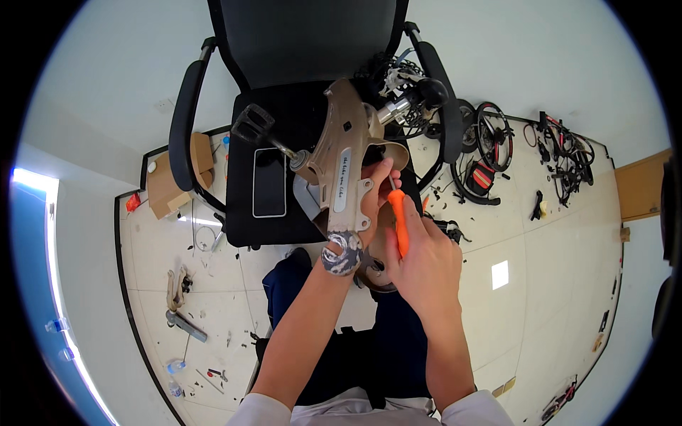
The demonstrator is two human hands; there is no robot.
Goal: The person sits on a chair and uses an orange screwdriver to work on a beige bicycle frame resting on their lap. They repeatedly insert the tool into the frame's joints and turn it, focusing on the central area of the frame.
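Note:
A tan-brown metal bicycle frame (339, 142) rests on the black chair seat, its lower part reaching toward my lap. A black pedal (253, 124) on a crank sticks out to its left. My left hand (379, 181) passes behind the frame's near part and grips it, fingertips showing at the right side by an opening; the rest is partly hidden. My right hand (428, 266) is closed round the orange handle of a screwdriver (399, 220). Its shaft points up toward my left fingertips; the tip is hidden. A grey-and-white mottled round end (342, 253) lies over my left wrist.
A smartphone (270, 182) lies on the seat, left of the frame. Chair armrests (186, 128) flank the work. Bicycle wheels (494, 135) and dismantled parts lie on the floor at right. A cardboard box (177, 174), a metal part (186, 324) and plastic bottles (175, 366) are at left.

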